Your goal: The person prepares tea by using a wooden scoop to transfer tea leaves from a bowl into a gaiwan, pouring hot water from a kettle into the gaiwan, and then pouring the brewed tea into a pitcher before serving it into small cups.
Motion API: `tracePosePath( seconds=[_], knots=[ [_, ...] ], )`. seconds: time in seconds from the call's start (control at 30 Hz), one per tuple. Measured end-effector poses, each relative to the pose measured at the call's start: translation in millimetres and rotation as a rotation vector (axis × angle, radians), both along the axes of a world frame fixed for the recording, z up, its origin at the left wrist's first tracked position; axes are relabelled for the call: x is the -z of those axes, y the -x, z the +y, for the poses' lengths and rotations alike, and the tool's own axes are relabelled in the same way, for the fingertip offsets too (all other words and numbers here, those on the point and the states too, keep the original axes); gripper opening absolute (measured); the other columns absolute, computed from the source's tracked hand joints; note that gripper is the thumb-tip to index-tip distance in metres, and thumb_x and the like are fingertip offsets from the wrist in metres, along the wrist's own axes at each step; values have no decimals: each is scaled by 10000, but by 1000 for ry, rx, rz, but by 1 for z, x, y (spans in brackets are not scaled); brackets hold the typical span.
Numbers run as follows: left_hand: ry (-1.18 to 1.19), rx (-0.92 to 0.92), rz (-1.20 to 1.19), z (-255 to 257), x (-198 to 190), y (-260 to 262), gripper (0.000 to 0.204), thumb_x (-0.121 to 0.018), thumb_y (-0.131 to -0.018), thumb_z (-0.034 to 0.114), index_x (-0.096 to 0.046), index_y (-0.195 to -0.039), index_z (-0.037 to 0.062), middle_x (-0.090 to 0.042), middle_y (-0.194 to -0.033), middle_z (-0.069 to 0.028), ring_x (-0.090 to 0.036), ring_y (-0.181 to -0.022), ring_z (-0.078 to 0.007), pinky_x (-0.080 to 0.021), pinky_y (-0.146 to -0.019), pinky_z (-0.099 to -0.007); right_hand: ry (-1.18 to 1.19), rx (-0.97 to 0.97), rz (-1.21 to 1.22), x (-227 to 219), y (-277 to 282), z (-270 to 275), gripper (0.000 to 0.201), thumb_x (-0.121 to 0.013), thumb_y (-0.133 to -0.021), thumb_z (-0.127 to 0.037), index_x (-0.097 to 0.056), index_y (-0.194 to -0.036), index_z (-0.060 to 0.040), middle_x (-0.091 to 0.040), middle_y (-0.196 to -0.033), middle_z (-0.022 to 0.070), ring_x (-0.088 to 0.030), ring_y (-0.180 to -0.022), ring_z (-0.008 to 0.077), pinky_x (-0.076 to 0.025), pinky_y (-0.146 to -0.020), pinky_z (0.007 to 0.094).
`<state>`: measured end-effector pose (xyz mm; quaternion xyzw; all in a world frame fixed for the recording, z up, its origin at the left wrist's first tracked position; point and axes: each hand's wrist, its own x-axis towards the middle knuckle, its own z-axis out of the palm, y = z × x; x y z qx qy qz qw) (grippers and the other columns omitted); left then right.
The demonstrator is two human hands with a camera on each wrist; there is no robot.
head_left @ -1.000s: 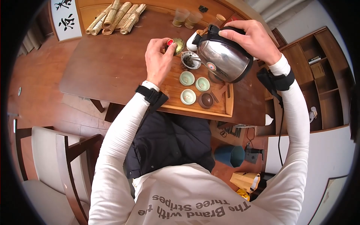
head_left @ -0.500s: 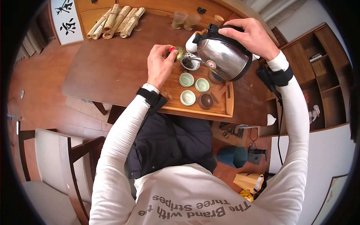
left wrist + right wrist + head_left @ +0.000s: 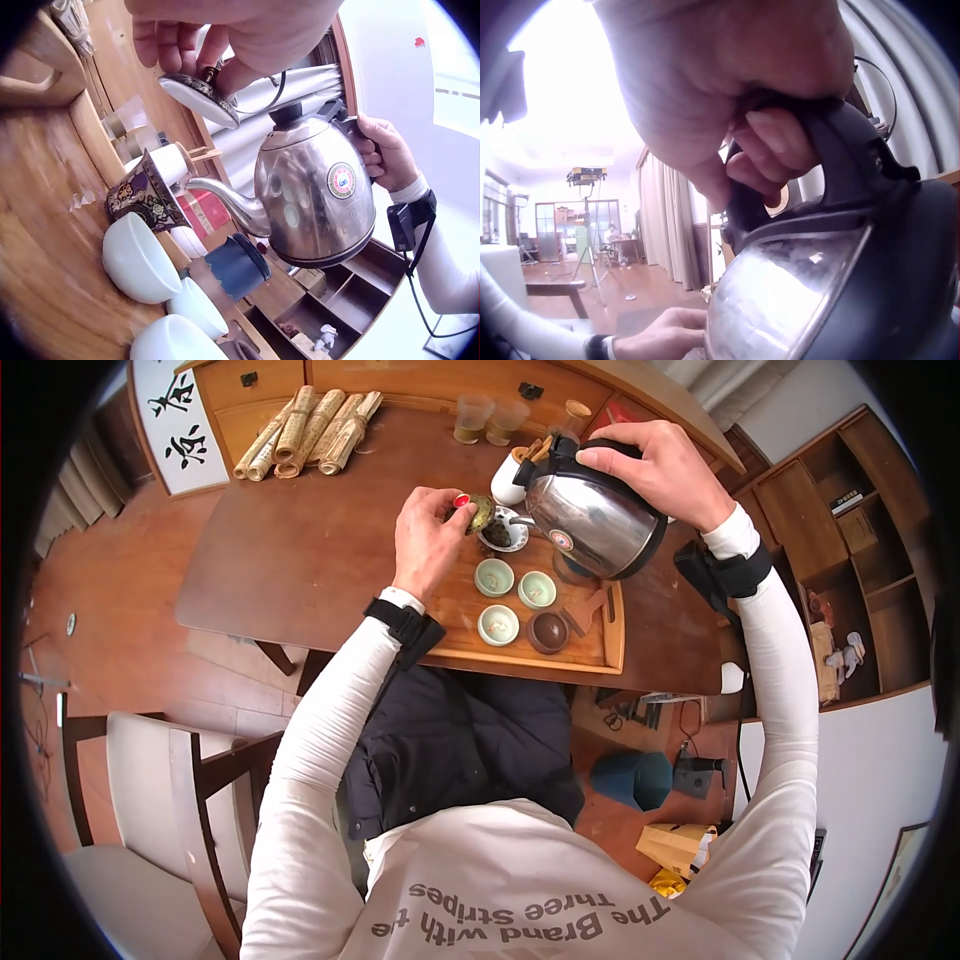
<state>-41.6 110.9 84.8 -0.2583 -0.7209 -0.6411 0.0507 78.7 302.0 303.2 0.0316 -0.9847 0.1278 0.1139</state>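
My left hand [image 3: 428,538] pinches the knob of a patterned gaiwan lid [image 3: 199,98], whose white underside faces down beside the gaiwan bowl. My right hand [image 3: 672,470] grips the black handle of a shiny steel electric kettle [image 3: 590,518]. The kettle is held up over the right part of the tray, and its spout [image 3: 238,206] points into the gaiwan bowl [image 3: 146,196]. Dark tea leaves [image 3: 494,536] show in that bowl in the head view. Nearer to me, pale green cups [image 3: 537,590] stand next to a brown cup [image 3: 548,631].
A wooden tea tray [image 3: 460,643] bears the cups and bowl on the brown table [image 3: 290,550]. Behind it stand a white canister [image 3: 507,482] with wooden tools and two clear glasses [image 3: 472,420]. Rolled bamboo scrolls [image 3: 325,425] lie at the back left.
My left hand has brought the lid down and slightly right, closer to the gaiwan bowl. The kettle has stayed in nearly the same place, its spout at the bowl.
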Motion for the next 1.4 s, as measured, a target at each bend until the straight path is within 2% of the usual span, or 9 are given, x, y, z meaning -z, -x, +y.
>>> tracePosePath(
  seconds=[0.23, 0.33, 0.4, 0.5, 0.7, 0.8, 0.97, 1.03, 1.4],
  knots=[
    [27, -10, 45, 1, -3, -1, 260, -767, -875, 196, -757, -1014, -24, -677, -977, -138, -687, -855, -270, -552, -790, -379, 74, -1, 22, 3, -10, 4, 396, -717, -926, -370, -765, -1014, 13, -726, -781, 185, -685, -675, 259, -537, -682, 359],
    [53, -11, 54, 1, -6, -2, 263, -767, -875, 196, -757, -1017, -25, -677, -974, -138, -688, -854, -270, -552, -791, -379, 52, -4, 62, 3, -19, 13, 384, -725, -926, -362, -771, -1028, 5, -739, -804, 160, -689, -697, 230, -538, -689, 343],
    [59, -10, 47, 1, -7, -2, 267, -766, -877, 200, -757, -1020, -25, -677, -979, -139, -687, -854, -272, -553, -792, -382, 168, 32, 112, 7, -27, 24, 346, -714, -968, -295, -748, -1088, 28, -726, -840, 29, -620, -702, 97, -506, -655, 281],
    [44, -8, 55, 3, -6, -2, 267, -763, -881, 206, -757, -1021, -21, -676, -983, -140, -686, -863, -272, -552, -798, -385, 309, 165, 166, 2, -53, 30, 357, -739, -939, -312, -769, -1087, 12, -762, -866, 48, -668, -774, 122, -533, -719, 295],
    [101, -30, 55, -3, -8, 3, 268, -765, -878, 210, -757, -1027, -13, -675, -998, -148, -683, -888, -280, -550, -820, -389, 870, 401, 480, 14, -138, 65, 281, -686, -1011, -281, -727, -1059, -7, -480, -656, -100, -330, -506, -21, -201, -444, 191],
    [110, -17, 75, -4, -4, 8, 271, -767, -875, 214, -758, -1030, -8, -675, -1009, -149, -682, -887, -284, -552, -821, -391, 1085, 411, 731, 38, -178, 80, 191, -682, -1016, -221, -670, -905, -66, -364, -623, -118, -274, -496, -8, -163, -441, 208],
    [167, 16, 123, 17, 1, 10, 264, -763, -877, 221, -764, -1029, 5, -677, -1007, -153, -682, -900, -287, -551, -822, -392, 1067, 523, 938, 49, -189, 56, 157, -658, -1029, -184, -669, -938, -57, -381, -647, -86, -299, -516, 9, -190, -453, 207],
    [135, 31, 151, 18, -1, 9, 269, -765, -873, 228, -765, -1026, 7, -679, -1007, -157, -681, -904, -293, -550, -822, -395, 1222, 311, 872, 38, -221, 69, 174, -633, -1045, -184, -651, -926, -58, -354, -653, -86, -290, -519, 14, -189, -449, 213],
    [346, 84, 360, 37, -6, 7, 252, -751, -876, 211, -766, -1034, 16, -690, -1041, -143, -663, -1010, -320, -526, -881, -410, 1135, 665, 1074, 71, -241, 56, 271, -644, -1039, -269, -614, -864, -65, -321, -634, -84, -248, -522, 15, -170, -452, 223]
  ],
)
